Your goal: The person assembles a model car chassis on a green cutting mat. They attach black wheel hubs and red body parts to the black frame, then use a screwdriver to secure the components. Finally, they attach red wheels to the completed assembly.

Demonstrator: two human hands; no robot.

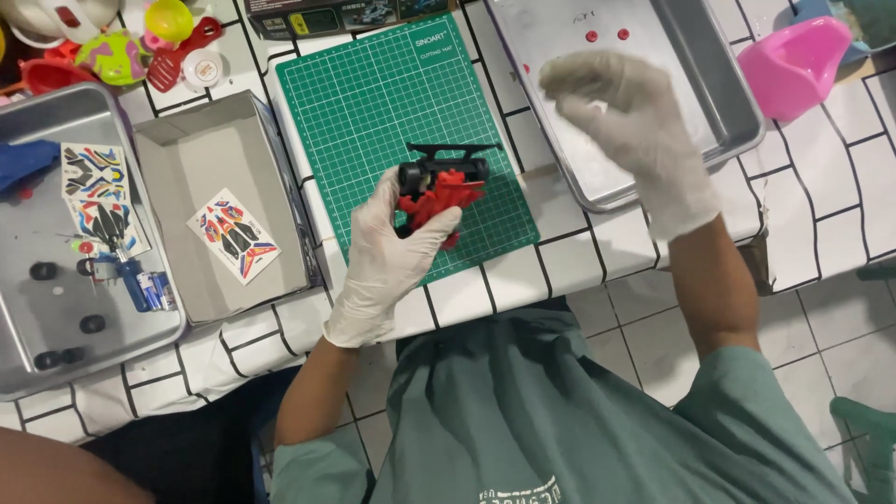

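Left hand: the white-gloved left hand (392, 252) grips a small red-and-black plastic toy car body (441, 187), fingers curled up around its red underside and thumb across the front, so the piece is held firmly just above the mat.

Where the car sits: over the lower middle of the green gridded cutting mat (392, 103), black spoiler end pointing away from the person; I cannot tell if it touches the mat.

Right hand: the white-gloved right hand (635, 131) hangs above the shallow metal tray on the right (737, 103), fingers bent and drawn towards the thumb as if pinching something tiny. Whether anything sits between the fingertips is too blurred to tell.

In that tray: a few small red round parts (607, 35) near the far end.

Doing it well, as I judge it: keep the car steady and tilted so the fitting spot faces up, work over the mat or tray so a dropped part stays findable, and pinch lightly, since gloves dull the feel.

Risk: a small part slipping from the gloved fingertips.

Off to the left: an open grey cardboard box (219, 177) with a colourful sticker sheet (231, 235), and another metal tray (56, 345) holding small black wheels (43, 272).
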